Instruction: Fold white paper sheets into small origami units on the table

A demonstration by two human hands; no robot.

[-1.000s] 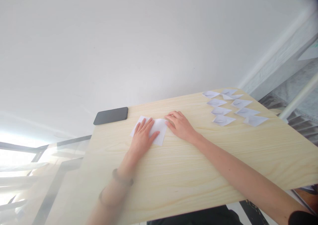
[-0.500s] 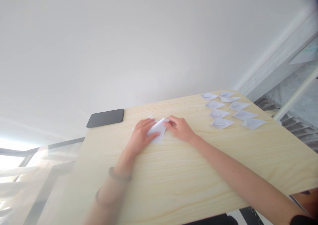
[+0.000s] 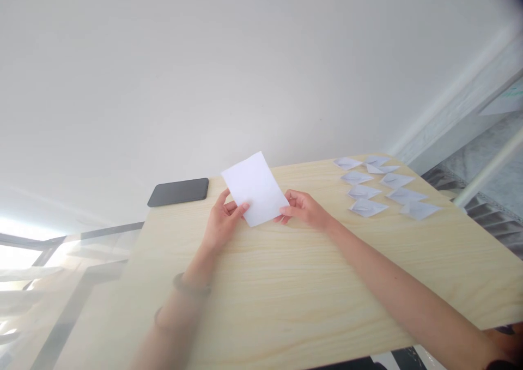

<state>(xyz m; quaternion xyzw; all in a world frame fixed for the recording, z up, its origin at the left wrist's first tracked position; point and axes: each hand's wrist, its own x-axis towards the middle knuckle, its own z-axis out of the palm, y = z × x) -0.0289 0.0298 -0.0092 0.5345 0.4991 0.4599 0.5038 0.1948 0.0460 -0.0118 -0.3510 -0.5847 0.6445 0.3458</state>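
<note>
A square-looking sheet of white paper [image 3: 255, 187] is held up and tilted above the table, its far corner overlapping the wall behind. My left hand [image 3: 223, 218] grips its left lower edge, thumb on the face and fingers behind. At the right lower corner my right hand [image 3: 301, 208] pinches the sheet between thumb and fingers. The side facing me looks flat; what lies behind the sheet is hidden.
Several folded white paper pieces [image 3: 368, 207] lie in two rough columns at the table's right. A dark phone [image 3: 178, 192] rests at the back left edge. The pale wooden table [image 3: 278, 293] meets a white wall [image 3: 204, 76].
The paper, folded over and low on the table before, is now opened flat and raised toward me. My left hand has shifted from pressing it to gripping its edge.
</note>
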